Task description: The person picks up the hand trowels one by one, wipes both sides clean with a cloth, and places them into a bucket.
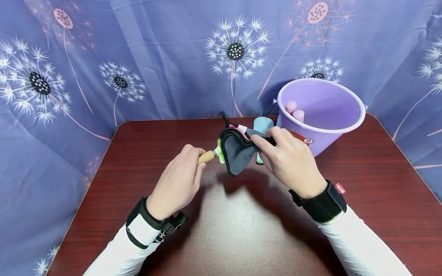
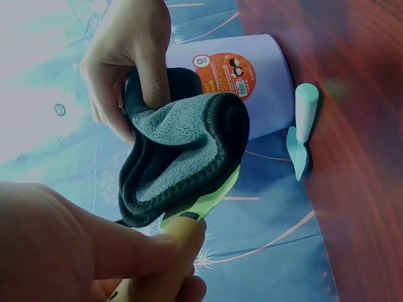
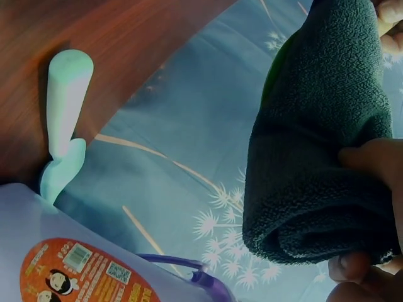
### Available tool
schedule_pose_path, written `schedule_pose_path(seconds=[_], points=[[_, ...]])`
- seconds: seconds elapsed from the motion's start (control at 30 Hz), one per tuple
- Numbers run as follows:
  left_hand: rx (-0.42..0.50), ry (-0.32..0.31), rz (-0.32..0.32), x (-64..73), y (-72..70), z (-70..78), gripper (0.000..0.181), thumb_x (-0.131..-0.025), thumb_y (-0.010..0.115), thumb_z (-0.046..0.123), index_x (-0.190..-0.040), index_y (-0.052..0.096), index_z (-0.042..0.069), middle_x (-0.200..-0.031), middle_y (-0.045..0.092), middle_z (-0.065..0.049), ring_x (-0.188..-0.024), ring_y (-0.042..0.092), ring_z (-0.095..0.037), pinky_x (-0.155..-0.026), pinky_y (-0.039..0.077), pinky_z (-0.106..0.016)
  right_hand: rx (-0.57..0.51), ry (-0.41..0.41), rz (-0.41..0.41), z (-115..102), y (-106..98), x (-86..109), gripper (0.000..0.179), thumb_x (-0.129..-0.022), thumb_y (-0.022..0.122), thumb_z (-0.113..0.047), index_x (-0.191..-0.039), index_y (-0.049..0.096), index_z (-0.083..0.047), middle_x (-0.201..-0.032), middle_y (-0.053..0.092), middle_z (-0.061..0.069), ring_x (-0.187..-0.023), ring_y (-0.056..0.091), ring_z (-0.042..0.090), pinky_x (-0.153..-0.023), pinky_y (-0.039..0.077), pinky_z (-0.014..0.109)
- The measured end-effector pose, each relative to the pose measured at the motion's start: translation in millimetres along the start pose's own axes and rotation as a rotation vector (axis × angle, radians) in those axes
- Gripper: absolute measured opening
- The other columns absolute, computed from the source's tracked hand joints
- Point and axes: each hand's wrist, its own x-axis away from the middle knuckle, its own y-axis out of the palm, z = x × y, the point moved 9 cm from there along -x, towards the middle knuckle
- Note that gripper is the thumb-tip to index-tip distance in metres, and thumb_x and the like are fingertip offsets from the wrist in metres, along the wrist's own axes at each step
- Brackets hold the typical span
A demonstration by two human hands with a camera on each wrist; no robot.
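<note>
"Cloth [image 1: 238, 153], one, grey, black-edged. Location?"

"Held up above the table [image 1: 155, 134], left of the purple bucket [image 1: 321, 140]. Right hand [image 1: 290, 159] pinches its bunched folds, thumb pressed in."

"Trowel [image 2: 189, 236], one. Grip?"

"Left hand [image 1: 181, 178], closed round the wood handle [image 1: 206, 157]. Green blade [image 2: 211, 201] mostly behind the cloth; whether the cloth goes all the way round, cannot tell."

"Likely faults?"

"Three, by judgement. One: cloth sliding off the blade, should the right hand have only outer folds. Two: trowel twisting, should a hard pull on the cloth beat the hold on that round handle. Three: fingers meeting the blade's edge, should the folds shift; the cloth hides most of it."

"Nearby stock?"

"Blue trowel [image 3: 66, 104], one, lying on the table just beside the bucket. Pink sticks [image 1: 298, 115], two, showing inside the bucket. Possible fault: a wide swing of the right hand knocking the blue trowel or bucket."
</note>
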Motion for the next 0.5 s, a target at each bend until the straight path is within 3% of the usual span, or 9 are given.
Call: schedule_pose_path(seconds=[0.3,0.5], points=[[0.048,-0.018,0.035,-0.2,-4.5,-2.5,0.023,-0.094,0.064,0.008,-0.117,0.058,0.004,-0.099,0.051,-0.004,-0.075,0.047,-0.015,-0.064,0.042,-0.029,0.039,0.076,0.019,12.3,-8.1,1.2,0.036,-0.093,0.049,-0.014,-0.124,0.066,-0.014,-0.089,0.049,0.009,-0.069,0.05,0.027,-0.04,0.037,0.04],[0.078,-0.018,0.061,-0.3,-5.9,-2.3,0.024,-0.095,0.063,0.007,-0.118,0.057,0.003,-0.1,0.05,-0.005,-0.073,0.046,-0.015,-0.063,0.042,-0.029,0.013,0.131,0.006,17.9,-9.3,2.9,0.037,-0.09,0.052,-0.016,-0.125,0.066,-0.011,-0.089,0.049,0.009,-0.07,0.051,0.026,-0.043,0.041,0.045]])
